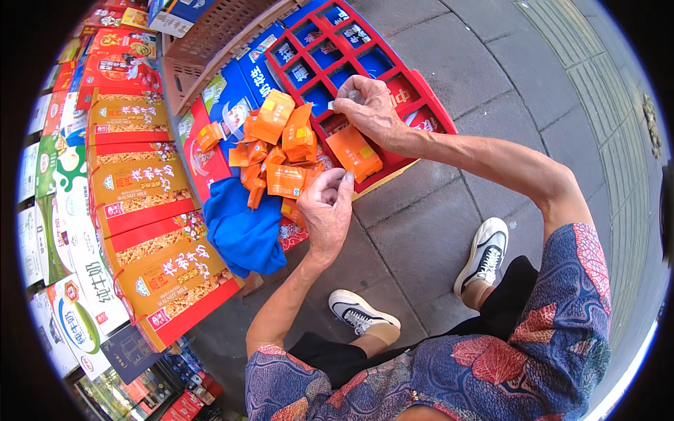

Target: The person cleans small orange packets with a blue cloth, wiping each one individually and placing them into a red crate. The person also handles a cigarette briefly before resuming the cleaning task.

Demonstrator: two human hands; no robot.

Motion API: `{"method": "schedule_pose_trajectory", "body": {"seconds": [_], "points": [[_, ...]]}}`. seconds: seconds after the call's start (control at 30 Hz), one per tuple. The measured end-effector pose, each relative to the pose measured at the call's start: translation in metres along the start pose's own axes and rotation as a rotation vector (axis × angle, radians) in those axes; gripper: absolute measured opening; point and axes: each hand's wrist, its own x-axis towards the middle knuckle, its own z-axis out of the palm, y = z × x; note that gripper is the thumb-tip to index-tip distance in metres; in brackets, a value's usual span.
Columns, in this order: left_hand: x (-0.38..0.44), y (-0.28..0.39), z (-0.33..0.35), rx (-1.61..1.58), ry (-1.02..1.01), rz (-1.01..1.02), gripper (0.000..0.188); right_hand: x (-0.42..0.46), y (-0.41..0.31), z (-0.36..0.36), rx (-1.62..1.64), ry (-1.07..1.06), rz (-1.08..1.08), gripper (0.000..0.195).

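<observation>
My right hand (367,108) is raised over the red divided tray (413,84), its thumb and fingers pinching a small translucent piece (355,96) that I cannot identify. Beside the pile of orange packets, my left hand (329,202) has its fingers curled and thumb against them; whether something small is between them I cannot tell. One larger orange packet (354,152) lies on the near end of the tray. Several more orange packets (273,116) are heaped left of the tray on blue and red boxes (224,94). A blue cloth (242,226) lies crumpled beside the heap.
Gift boxes of walnut milk (152,179) stand in a row on the left, with more cartons (79,226) behind them. A brown plastic crate (210,31) is at the top left. Grey paving (421,231) lies below, with my feet in white shoes (363,310) on it.
</observation>
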Motion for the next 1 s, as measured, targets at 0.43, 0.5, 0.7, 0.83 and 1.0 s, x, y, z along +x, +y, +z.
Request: {"method": "schedule_pose_trajectory", "body": {"seconds": [0.43, 0.5, 0.7, 0.83, 1.0], "points": [[0.014, -0.006, 0.005, 0.084, -0.01, 0.184, 0.008, 0.003, -0.003, -0.007, -0.006, -0.043, -0.002, 0.013], [0.014, -0.001, 0.003, 0.114, -0.038, 0.159, 0.009, 0.003, -0.002, -0.006, -0.003, -0.036, 0.003, 0.013], [0.019, 0.019, 0.001, 0.561, -0.019, 0.727, 0.022, 0.005, 0.001, -0.005, 0.007, -0.035, 0.006, 0.013], [0.024, 0.001, 0.005, 0.629, -0.072, 0.791, 0.027, 0.006, 0.002, -0.004, 0.026, -0.057, 0.02, 0.012], [0.023, 0.0, 0.005, 0.561, -0.104, 0.714, 0.027, 0.006, 0.002, -0.007, 0.017, -0.055, 0.013, 0.013]]}}
